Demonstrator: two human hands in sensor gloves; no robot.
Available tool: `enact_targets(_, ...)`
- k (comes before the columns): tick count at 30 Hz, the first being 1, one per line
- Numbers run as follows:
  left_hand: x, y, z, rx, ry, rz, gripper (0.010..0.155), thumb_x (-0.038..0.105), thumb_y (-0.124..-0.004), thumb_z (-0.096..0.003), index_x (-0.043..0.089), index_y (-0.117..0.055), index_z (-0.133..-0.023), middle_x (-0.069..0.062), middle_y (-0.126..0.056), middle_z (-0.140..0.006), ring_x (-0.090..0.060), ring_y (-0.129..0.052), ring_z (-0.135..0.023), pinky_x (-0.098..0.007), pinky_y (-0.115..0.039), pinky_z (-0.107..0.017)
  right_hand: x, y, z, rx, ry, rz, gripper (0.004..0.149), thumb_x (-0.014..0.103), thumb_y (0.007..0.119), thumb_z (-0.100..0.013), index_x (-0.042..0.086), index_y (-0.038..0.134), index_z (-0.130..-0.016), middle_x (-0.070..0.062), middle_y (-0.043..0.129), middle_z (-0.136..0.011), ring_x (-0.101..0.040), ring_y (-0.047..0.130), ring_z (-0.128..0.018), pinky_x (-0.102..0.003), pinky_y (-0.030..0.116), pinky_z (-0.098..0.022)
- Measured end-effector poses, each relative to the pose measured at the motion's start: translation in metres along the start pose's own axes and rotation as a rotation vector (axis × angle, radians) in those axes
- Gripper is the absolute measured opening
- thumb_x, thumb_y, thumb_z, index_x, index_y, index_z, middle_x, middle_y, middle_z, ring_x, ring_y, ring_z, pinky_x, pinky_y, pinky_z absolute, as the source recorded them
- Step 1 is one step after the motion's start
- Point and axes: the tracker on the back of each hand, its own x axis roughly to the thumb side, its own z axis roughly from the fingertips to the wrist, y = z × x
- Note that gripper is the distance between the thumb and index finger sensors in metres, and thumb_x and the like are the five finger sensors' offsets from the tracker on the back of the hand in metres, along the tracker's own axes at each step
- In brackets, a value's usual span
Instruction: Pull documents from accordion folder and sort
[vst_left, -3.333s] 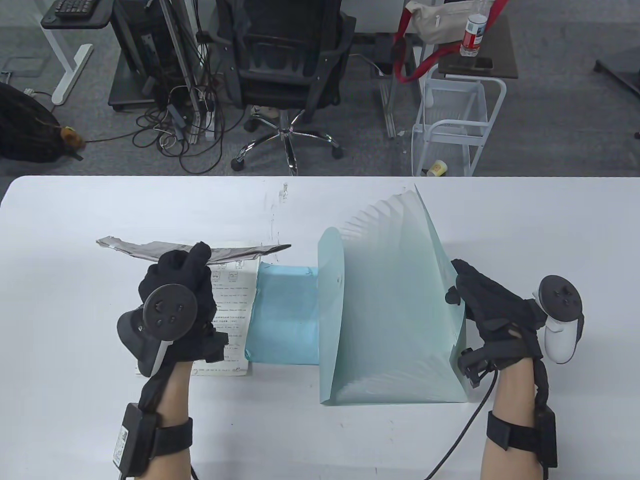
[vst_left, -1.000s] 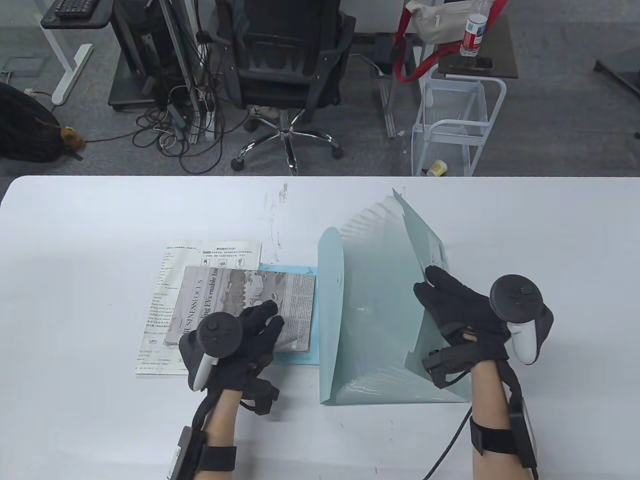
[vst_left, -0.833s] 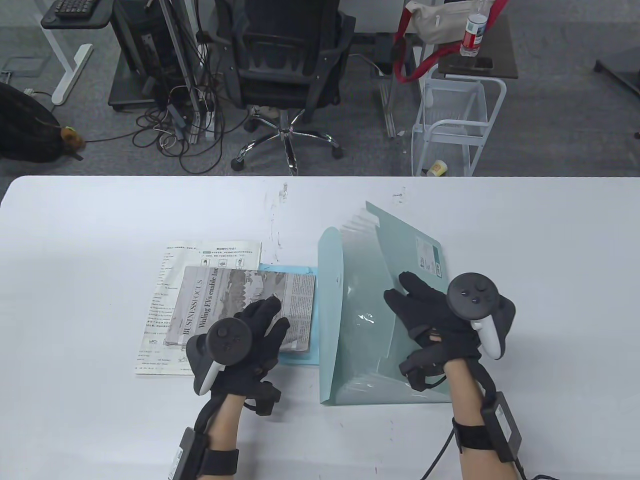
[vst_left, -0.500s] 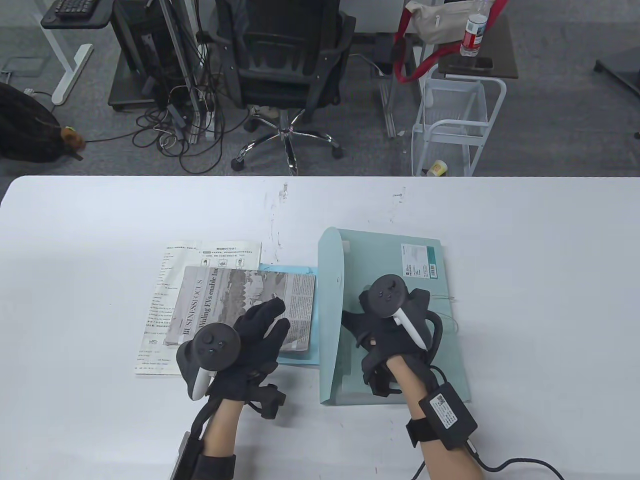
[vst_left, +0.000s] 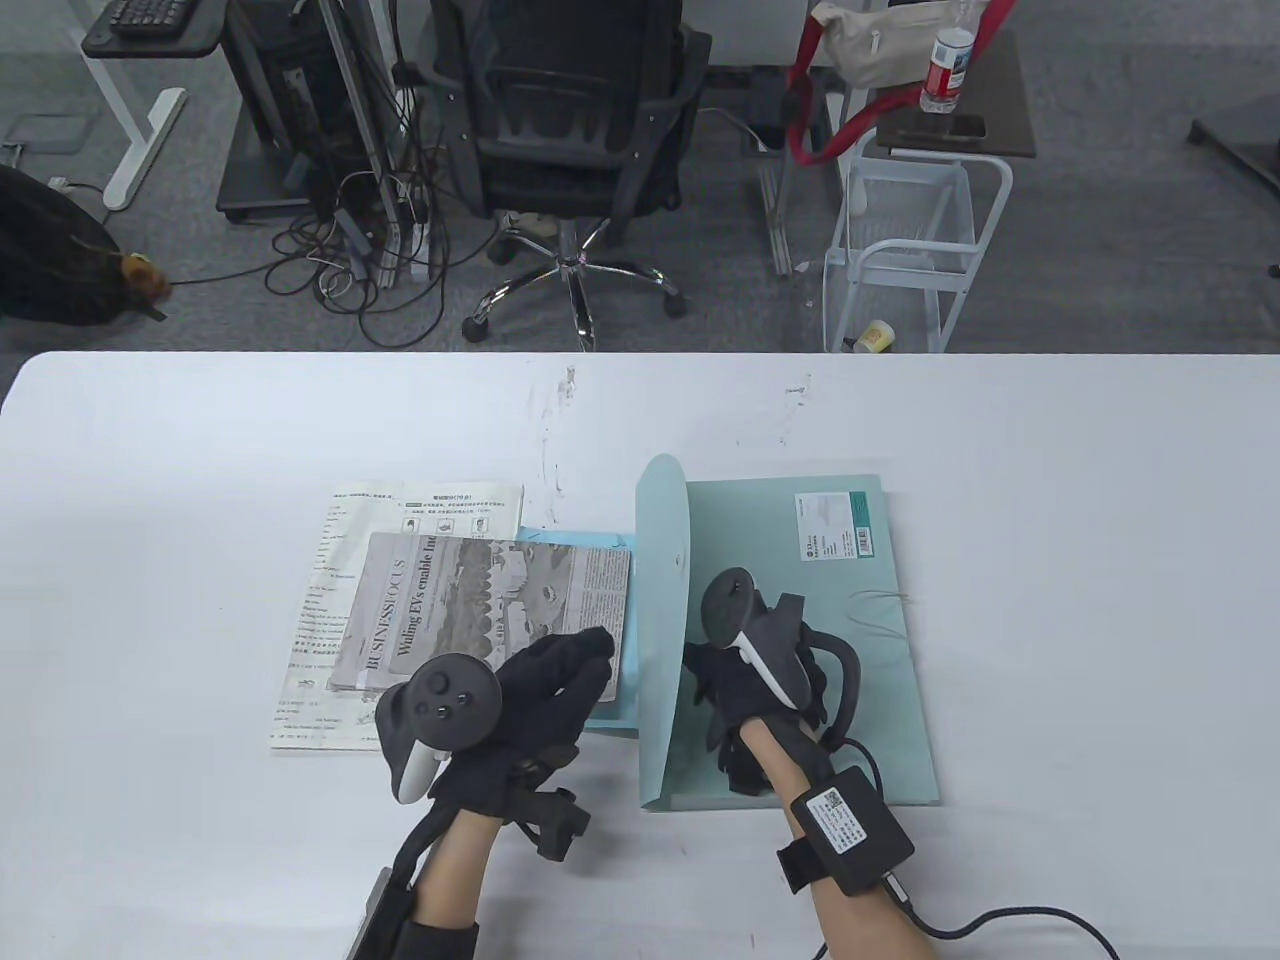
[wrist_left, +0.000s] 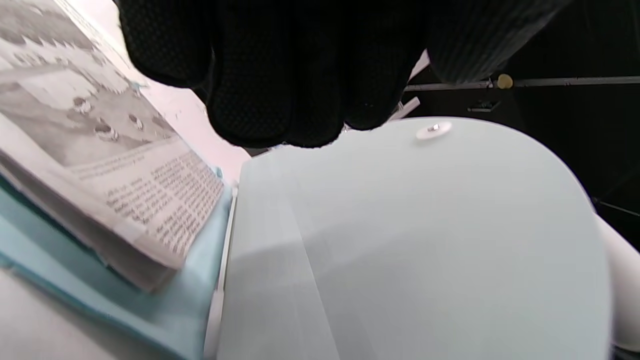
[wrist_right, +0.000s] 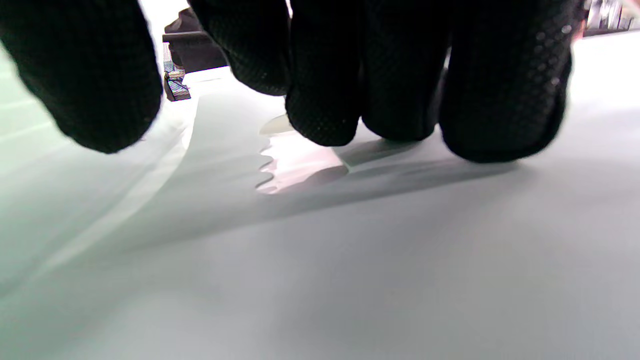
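Table view: folder flattened, papers stacked to its left

Pale green accordion folder (vst_left: 800, 640) lying collapsed flat on white table (vst_left: 150, 480), flap (vst_left: 662, 560) standing up along its left edge. Right hand (vst_left: 745, 690) spread palm-down on folder cover, pressing, fingertips (wrist_right: 320, 120) touching plastic, grasping nothing. Left hand (vst_left: 535, 700) over near right corner of folded newspaper (vst_left: 480, 610), fingers extended toward flap, contact with flap: cannot tell. Newspaper atop blue sheet (vst_left: 610, 705) and printed page (vst_left: 330, 600), just left of folder.
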Motion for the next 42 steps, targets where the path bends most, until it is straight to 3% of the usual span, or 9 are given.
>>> enact_targets(4,0.006,-0.015,0.0,-0.051,0.091,-0.065,0.051,0.053,-0.071,-0.0523,0.025,-0.085,-0.093,-0.009,-0.089,-0.095,-0.037,-0.086,-0.085,-0.06,-0.059,-0.07,-0.018,-0.009,-0.006,0.087,0.001,-0.15,0.077,0.058,0.089,-0.035,0.022,0.065,-0.099,-0.011,0.079,-0.088,-0.04,0.087,-0.074,-0.053,0.087,-0.04)
enact_targets(9,0.016,-0.042,-0.005,-0.229,0.104,-0.164,0.059,0.056,-0.065,-0.0528,0.033,-0.067,-0.107,-0.016,-0.064,-0.111,-0.043,-0.061,-0.099,-0.06,-0.044,-0.073,-0.048,-0.018,-0.012,0.206,-0.016,-0.36,0.074,0.048,0.09,-0.038,0.02,0.063,-0.1,-0.01,0.077,-0.091,-0.034,0.084,-0.078,-0.052,0.086,-0.042)
enact_targets(13,0.017,-0.062,-0.008,-0.324,0.141,-0.244,0.062,0.058,-0.065,-0.0519,0.036,-0.06,-0.109,-0.016,-0.067,-0.11,-0.044,-0.063,-0.098,-0.06,-0.046,-0.073,-0.076,-0.023,-0.017,0.277,-0.011,-0.568,0.065,0.038,0.088,-0.041,0.02,0.064,-0.099,-0.01,0.079,-0.089,-0.034,0.087,-0.076,-0.05,0.087,-0.042)
enact_targets(17,0.016,-0.078,-0.01,-0.404,0.154,-0.38,0.061,0.058,-0.064,-0.0523,0.04,-0.055,-0.11,-0.013,-0.051,-0.112,-0.042,-0.053,-0.101,-0.058,-0.042,-0.075,-0.101,-0.037,-0.018,0.303,-0.003,-0.695,0.058,0.026,0.087,-0.043,0.018,0.068,-0.097,-0.013,0.082,-0.086,-0.036,0.091,-0.072,-0.049,0.087,-0.043)
enact_targets(23,0.014,-0.086,-0.011,-0.411,0.149,-0.468,0.064,0.058,-0.071,-0.0498,0.045,-0.051,-0.109,-0.02,-0.032,-0.118,-0.044,-0.043,-0.103,-0.059,-0.038,-0.075,-0.13,-0.068,-0.01,0.099,0.035,-0.552,0.048,0.02,0.087,-0.042,0.024,0.08,-0.09,-0.014,0.088,-0.08,-0.034,0.101,-0.06,-0.043,0.092,-0.034)
enact_targets(27,0.012,-0.09,-0.014,-0.445,0.164,-0.494,0.067,0.06,-0.073,-0.048,0.048,-0.047,-0.109,-0.02,-0.046,-0.117,-0.045,-0.044,-0.104,-0.061,-0.035,-0.075,-0.139,-0.087,0.0,-0.012,0.046,-0.506,0.046,0.021,0.087,-0.042,0.026,0.083,-0.088,-0.015,0.087,-0.081,-0.032,0.105,-0.045,-0.039,0.09,-0.018)
enact_targets(34,0.013,-0.092,-0.014,-0.432,0.162,-0.523,0.067,0.058,-0.074,-0.0474,0.049,-0.049,-0.108,-0.013,-0.044,-0.119,-0.041,-0.042,-0.106,-0.059,-0.035,-0.076,-0.146,-0.1,0.004,-0.165,0.039,-0.255,0.045,0.025,0.091,-0.04,0.023,0.087,-0.085,-0.011,0.086,-0.079,-0.025,0.1,-0.025,-0.029,0.082,-0.002)
enact_targets(37,0.014,-0.092,-0.014,-0.424,0.159,-0.531,0.066,0.058,-0.075,-0.0469,0.049,-0.051,-0.108,-0.012,-0.045,-0.119,-0.041,-0.043,-0.106,-0.059,-0.035,-0.076,-0.145,-0.093,0.002,-0.143,0.047,-0.142,0.051,0.034,0.094,-0.037,0.022,0.084,-0.085,-0.011,0.08,-0.085,-0.023,0.098,-0.027,-0.027,0.08,-0.002)
enact_targets(42,0.015,-0.096,-0.013,-0.395,0.138,-0.563,0.064,0.057,-0.072,-0.0478,0.049,-0.051,-0.108,-0.013,-0.045,-0.119,-0.04,-0.042,-0.107,-0.058,-0.036,-0.076,-0.134,-0.073,-0.006,-0.107,0.071,0.019,0.082,0.054,0.095,-0.029,0.019,0.067,-0.098,-0.013,0.063,-0.096,-0.022,0.095,-0.032,-0.026,0.08,-0.004)
